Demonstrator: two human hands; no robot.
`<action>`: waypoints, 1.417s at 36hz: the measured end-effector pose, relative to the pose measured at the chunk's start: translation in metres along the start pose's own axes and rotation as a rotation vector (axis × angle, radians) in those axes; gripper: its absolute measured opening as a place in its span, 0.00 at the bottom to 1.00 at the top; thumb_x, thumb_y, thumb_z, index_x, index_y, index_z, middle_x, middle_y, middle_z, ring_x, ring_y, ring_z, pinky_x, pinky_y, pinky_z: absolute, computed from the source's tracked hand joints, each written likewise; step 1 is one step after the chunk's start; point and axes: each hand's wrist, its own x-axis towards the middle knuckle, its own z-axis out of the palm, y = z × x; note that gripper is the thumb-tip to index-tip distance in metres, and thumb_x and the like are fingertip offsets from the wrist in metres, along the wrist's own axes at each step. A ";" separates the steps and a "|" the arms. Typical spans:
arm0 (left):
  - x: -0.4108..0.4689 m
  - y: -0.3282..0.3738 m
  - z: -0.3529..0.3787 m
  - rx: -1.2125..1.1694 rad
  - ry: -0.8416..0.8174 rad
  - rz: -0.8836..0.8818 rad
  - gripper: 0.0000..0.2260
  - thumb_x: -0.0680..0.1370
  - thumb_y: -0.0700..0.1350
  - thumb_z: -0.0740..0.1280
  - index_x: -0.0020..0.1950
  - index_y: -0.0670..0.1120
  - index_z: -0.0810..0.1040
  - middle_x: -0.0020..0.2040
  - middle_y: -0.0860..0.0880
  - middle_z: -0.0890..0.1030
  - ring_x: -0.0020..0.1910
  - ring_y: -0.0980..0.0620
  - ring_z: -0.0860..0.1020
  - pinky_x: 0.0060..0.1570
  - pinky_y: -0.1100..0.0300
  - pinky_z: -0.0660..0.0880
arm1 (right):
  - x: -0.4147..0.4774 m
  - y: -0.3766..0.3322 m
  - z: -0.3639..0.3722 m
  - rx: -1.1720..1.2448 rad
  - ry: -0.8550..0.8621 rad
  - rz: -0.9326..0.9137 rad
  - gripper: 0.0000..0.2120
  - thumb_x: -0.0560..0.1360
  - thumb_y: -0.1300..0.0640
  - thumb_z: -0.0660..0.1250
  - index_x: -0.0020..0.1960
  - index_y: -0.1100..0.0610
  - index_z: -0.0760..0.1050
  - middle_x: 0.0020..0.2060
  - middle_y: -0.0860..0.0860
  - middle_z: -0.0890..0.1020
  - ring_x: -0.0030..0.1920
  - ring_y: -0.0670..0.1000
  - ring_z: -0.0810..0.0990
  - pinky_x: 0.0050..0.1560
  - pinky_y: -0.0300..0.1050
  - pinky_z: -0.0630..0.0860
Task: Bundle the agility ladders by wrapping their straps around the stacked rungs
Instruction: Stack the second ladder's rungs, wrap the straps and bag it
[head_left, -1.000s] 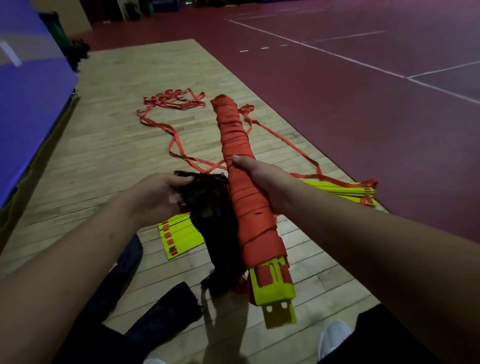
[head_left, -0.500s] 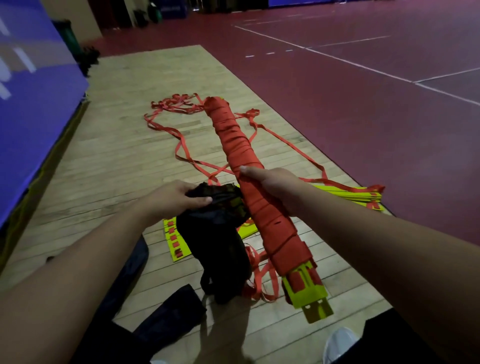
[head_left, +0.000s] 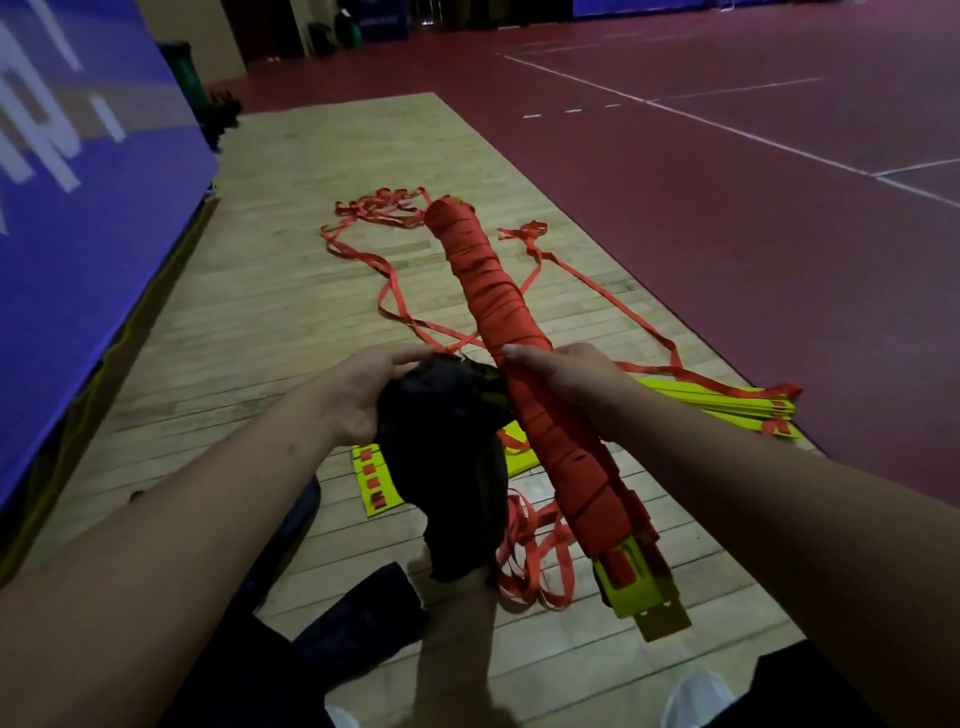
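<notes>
A long bundle of stacked yellow rungs wrapped in red strap (head_left: 498, 312) slants from far centre down to the lower right, its bare yellow end (head_left: 644, 597) sticking out. My right hand (head_left: 561, 379) grips the bundle at its middle. My left hand (head_left: 363, 395) holds the top of a black fabric bag (head_left: 447, 467) that hangs just left of the bundle. Loose red strap loops (head_left: 530, 566) dangle below the bundle. A second stack of yellow rungs (head_left: 727, 410) lies flat on the floor under my arms, with loose red straps (head_left: 395, 213) trailing away from it.
The wooden floor strip (head_left: 291, 291) runs ahead, with dark red court floor (head_left: 727, 234) on the right and a blue padded wall (head_left: 78, 218) on the left. Dark cloth (head_left: 358, 613) lies by my legs, and a white shoe (head_left: 696, 696) shows at the bottom.
The bundle's near end has swung lower and to the right, and red strap loops now hang free beneath it. My left hand stays on the black bag.
</notes>
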 end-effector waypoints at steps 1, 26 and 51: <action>0.000 0.000 -0.002 0.042 -0.017 -0.022 0.17 0.77 0.53 0.68 0.56 0.41 0.82 0.50 0.41 0.85 0.44 0.43 0.85 0.48 0.51 0.79 | 0.000 -0.001 0.000 -0.008 -0.004 -0.009 0.26 0.71 0.40 0.76 0.51 0.64 0.81 0.39 0.60 0.86 0.35 0.57 0.86 0.37 0.49 0.83; -0.014 0.076 -0.124 0.014 0.636 0.521 0.09 0.83 0.48 0.63 0.51 0.43 0.78 0.46 0.43 0.84 0.37 0.53 0.77 0.46 0.61 0.76 | -0.038 -0.016 0.015 -0.351 -0.411 -0.225 0.26 0.71 0.37 0.73 0.50 0.61 0.82 0.41 0.57 0.87 0.39 0.54 0.86 0.41 0.46 0.81; 0.007 0.065 -0.058 1.540 0.748 0.547 0.13 0.81 0.45 0.64 0.63 0.44 0.82 0.60 0.40 0.78 0.61 0.40 0.73 0.58 0.53 0.71 | -0.039 -0.017 0.036 -0.591 -0.304 -0.142 0.29 0.71 0.36 0.73 0.53 0.62 0.81 0.44 0.56 0.85 0.41 0.53 0.84 0.42 0.44 0.80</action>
